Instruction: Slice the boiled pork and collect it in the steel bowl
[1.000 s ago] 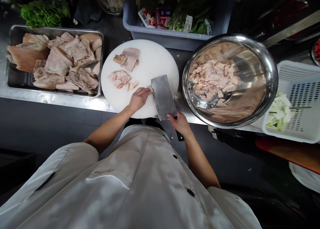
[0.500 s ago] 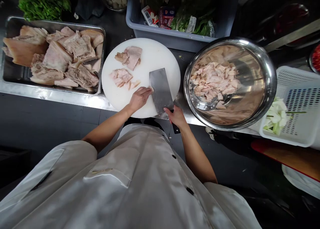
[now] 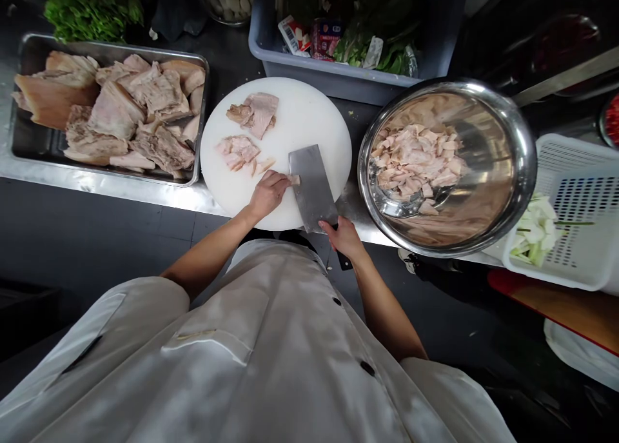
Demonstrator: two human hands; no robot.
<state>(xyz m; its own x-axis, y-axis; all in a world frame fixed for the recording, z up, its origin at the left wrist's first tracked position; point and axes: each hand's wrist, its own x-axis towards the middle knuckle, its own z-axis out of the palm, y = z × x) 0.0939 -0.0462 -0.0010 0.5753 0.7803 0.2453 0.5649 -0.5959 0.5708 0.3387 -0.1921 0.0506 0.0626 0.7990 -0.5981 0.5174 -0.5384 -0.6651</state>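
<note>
My right hand (image 3: 343,238) is closed round the black handle of a cleaver (image 3: 313,188), whose broad blade lies over the right front of a round white cutting board (image 3: 322,117). My left hand (image 3: 267,193) pinches a small piece of meat (image 3: 294,180) against the blade's left side. Farther back on the board lie a larger slab of cooked meat (image 3: 261,113) and a pile of cut meat slices (image 3: 238,151), with a few strips beside it. Chopped meat (image 3: 418,159) fills part of the big steel bowl (image 3: 525,172) to the right.
A steel tray (image 3: 206,75) of large meat pieces stands at left, with leafy greens (image 3: 91,14) behind it. A grey bin (image 3: 333,69) with packets and greens sits behind the board. At right is a white basket (image 3: 580,240) with pale cut vegetables.
The cleaver and my right hand have shifted slightly toward me. More of the small meat piece now shows at my left fingertips, against the blade.
</note>
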